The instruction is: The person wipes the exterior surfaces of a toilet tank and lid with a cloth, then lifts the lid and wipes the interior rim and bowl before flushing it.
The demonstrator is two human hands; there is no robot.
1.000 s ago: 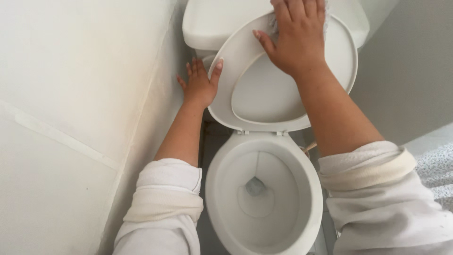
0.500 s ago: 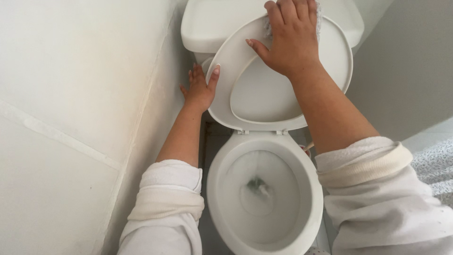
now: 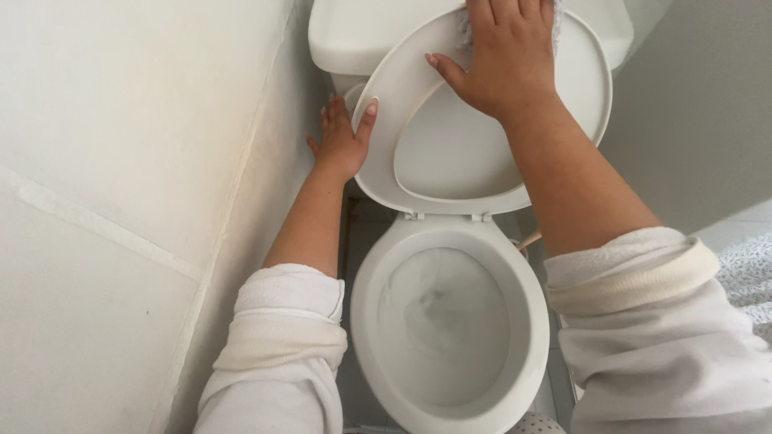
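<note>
Two bare hands work at a raised white plastic toilet seat and lid (image 3: pixel 450 153), which stands tilted up against the white ceramic cistern (image 3: pixel 362 36) at the top of the view. The left hand (image 3: pixel 342 141) sits at the left edge of the raised seat, fingers loosely spread and nearly straight, the thumb laid along the seat's outer rim while the other fingers reach behind it toward the wall side; it steadies the edge rather than closing around it. The right hand (image 3: pixel 507 52) lies flat on the upper part of the seat, palm down, fingers extended and close together with the thumb out to the left, pressing a pale, textured cloth (image 3: pixel 465 28) against the plastic; only small bits of the cloth show past the fingers, so how much of it lies under the palm cannot be told. Both forearms are bare, with bulky white sleeves (image 3: pixel 277 337) rolled up near the elbows. Below the hinges, the white oval toilet bowl (image 3: pixel 531 321) stands open, with water swirling inside. An off-white wall (image 3: pixel 121 161) runs close along the left side, a grey wall (image 3: pixel 691 137) stands to the right, and a speckled pale mat (image 3: pixel 748 265) shows at the right edge.
</note>
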